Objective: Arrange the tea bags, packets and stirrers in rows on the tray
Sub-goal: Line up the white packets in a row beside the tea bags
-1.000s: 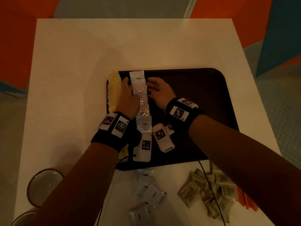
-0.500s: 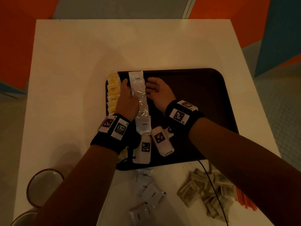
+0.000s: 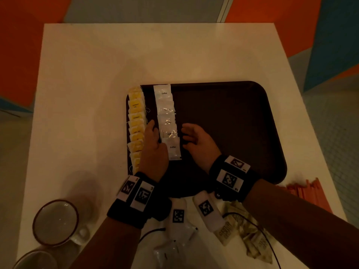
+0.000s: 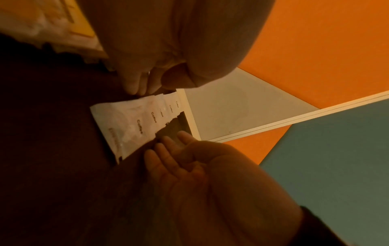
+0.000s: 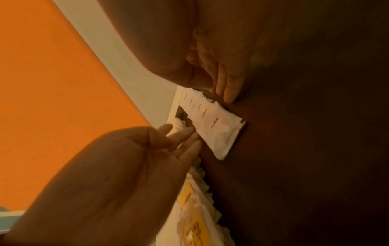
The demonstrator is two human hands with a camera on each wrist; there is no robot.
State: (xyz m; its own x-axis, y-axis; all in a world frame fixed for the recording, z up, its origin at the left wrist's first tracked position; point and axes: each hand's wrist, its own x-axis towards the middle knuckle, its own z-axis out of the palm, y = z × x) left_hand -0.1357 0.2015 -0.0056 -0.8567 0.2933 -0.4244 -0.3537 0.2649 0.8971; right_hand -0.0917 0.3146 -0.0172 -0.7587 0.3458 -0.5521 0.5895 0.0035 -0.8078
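Note:
A dark brown tray lies on the white table. Yellow tea bags form an overlapping row along its left edge. Beside them runs a row of white coffee packets. My left hand lies along the row's left side with straight fingers touching the packets' edge. My right hand flanks the right side, fingers relaxed, holding nothing. The left wrist view shows the packets between my left fingers and my right hand. The right wrist view shows the packets and tea bags.
Two mugs stand at the table's near left. Brown sugar packets and loose white packets lie in front of the tray. Orange stirrers lie at the tray's near right corner. The tray's right half is bare.
Both hands have slid toward me along the coffee packet row, from its far part to its near end. The yellow tea bag row is now uncovered.

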